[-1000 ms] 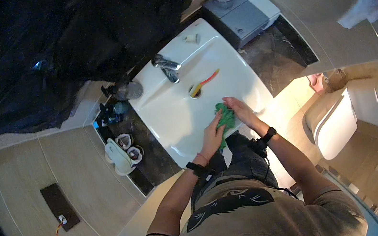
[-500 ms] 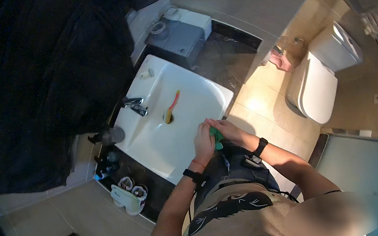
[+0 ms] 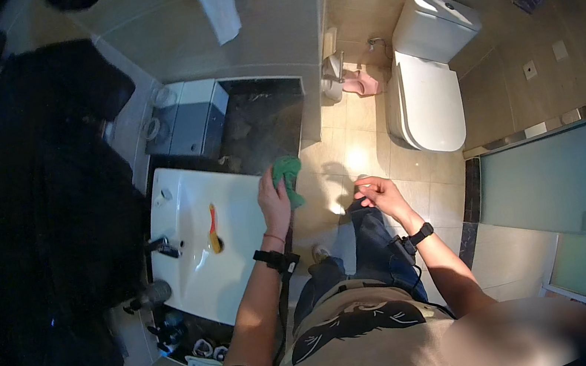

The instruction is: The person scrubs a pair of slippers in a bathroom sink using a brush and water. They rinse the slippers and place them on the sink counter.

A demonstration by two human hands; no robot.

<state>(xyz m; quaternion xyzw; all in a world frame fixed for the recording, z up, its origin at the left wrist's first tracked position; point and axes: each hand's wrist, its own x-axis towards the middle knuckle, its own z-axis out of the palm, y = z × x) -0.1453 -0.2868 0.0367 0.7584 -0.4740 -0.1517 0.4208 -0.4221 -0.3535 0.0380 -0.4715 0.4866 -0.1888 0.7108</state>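
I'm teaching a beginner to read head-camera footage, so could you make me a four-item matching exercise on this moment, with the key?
Column one:
1. green cloth
2. toilet lid
3. red-and-yellow object
4. right hand

Column two:
A. lying in the basin
B. fingers bent, nothing visibly held
C. held in the left hand
D. white and closed

Pairs: 1-C, 2-D, 3-A, 4-B
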